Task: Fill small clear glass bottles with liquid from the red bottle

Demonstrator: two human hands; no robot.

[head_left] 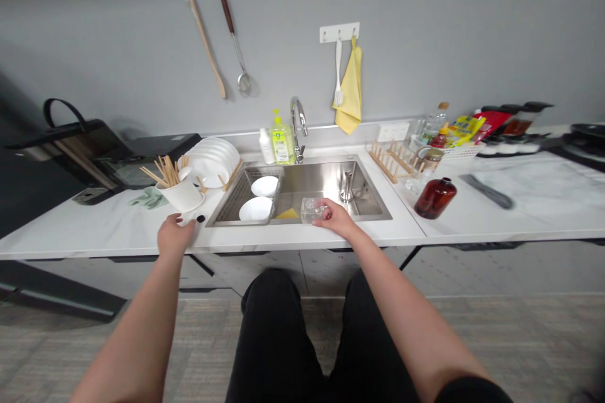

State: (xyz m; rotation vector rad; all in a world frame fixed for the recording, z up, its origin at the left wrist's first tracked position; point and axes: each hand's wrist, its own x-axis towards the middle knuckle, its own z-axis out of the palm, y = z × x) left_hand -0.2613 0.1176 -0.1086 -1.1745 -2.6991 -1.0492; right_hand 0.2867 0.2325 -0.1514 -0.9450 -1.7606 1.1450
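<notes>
My right hand (338, 220) is closed on a clear glass cup (309, 210), holding it over the sink's front rim. My left hand (174, 236) rests at the counter's edge with thumb and fingers apart and nothing visible in it. Just beside its thumb lies a small black round piece (200, 218). Behind that hand stands a white pot (182, 196) of chopsticks. Two white bowls (256, 209) sit in the wire basket (230, 192) at the left of the steel sink (321, 179). A yellow sponge or cloth (287, 214) lies partly visible near the cup.
The faucet (297, 126) rises behind the sink, beside a green soap bottle (282, 141). White plates (215, 160) stand in a rack at left. Right of the sink are a wooden rack (392, 160), a brown bottle (435, 198) and a dark-handled utensil (489, 192).
</notes>
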